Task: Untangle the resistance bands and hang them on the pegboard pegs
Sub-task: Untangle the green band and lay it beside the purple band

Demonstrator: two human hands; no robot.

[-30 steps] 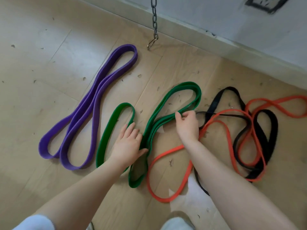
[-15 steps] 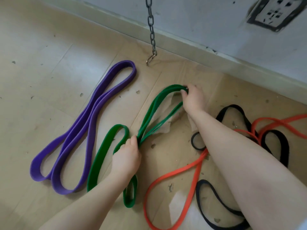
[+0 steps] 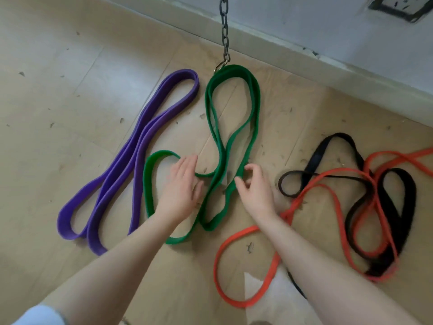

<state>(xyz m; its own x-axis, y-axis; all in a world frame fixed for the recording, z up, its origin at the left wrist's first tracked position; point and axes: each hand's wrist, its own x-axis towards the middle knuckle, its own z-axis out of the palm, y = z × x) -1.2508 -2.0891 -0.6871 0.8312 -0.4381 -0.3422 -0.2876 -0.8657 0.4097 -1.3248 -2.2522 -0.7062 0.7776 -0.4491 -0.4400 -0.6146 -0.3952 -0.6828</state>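
Note:
A green band lies looped on the wooden floor, its far loop spread wide just below a chain's hook. My left hand lies flat with fingers apart over the green band's near loops. My right hand hovers beside the green band's right strand, thumb and fingers curled apart with nothing in them. A purple band lies stretched out on the left. At the right an orange band and a black band are tangled together. No pegboard is in view.
A metal chain with a hook hangs down from above at centre top. A skirting board and grey wall run along the back right, with a wall socket in the top right corner. The floor is scuffed.
My right hand has let go of the green band's far end and drawn back toward me. The green far loop now lies wider. My left hand has opened flat.

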